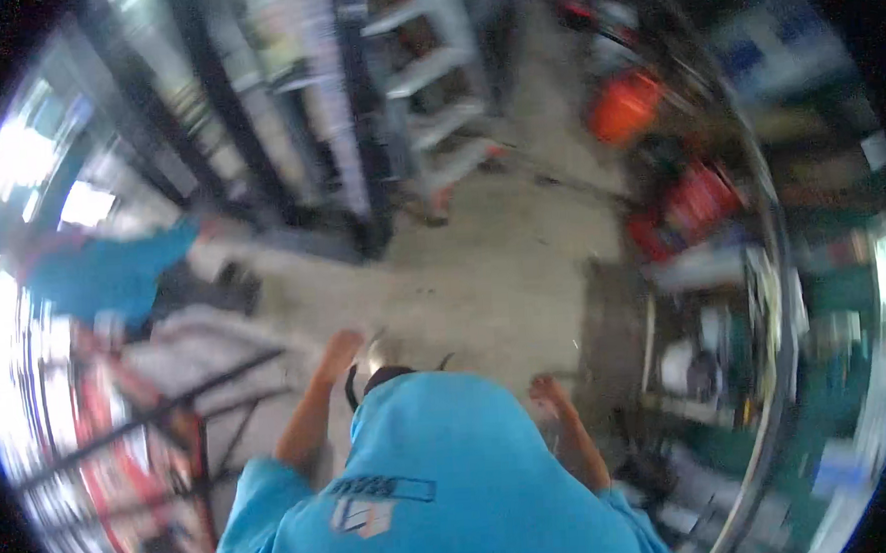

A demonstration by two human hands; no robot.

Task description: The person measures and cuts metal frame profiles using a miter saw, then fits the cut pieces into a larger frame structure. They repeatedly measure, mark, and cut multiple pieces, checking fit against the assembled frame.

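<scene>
My left hand (341, 354) hangs at my left side above the concrete floor, its fingers smeared by motion. Right beside it is a small pale, shiny thing (375, 354); whether the hand touches it I cannot tell. On the other side of my blue shirt (452, 456), my right hand (546, 389) hangs low over the floor. Its fingers are blurred too, and nothing plainly shows in them. Dark curved strips (351, 389) show at the front of my body.
Ahead stands a metal stepladder (437, 73) beside dark upright bars (218, 98). An orange round object (626, 105) and a red object (700, 205) lie on the right, near a cluttered shelf (701, 413). Another person in blue (103, 279) is at the left, behind a dark metal frame (200, 389).
</scene>
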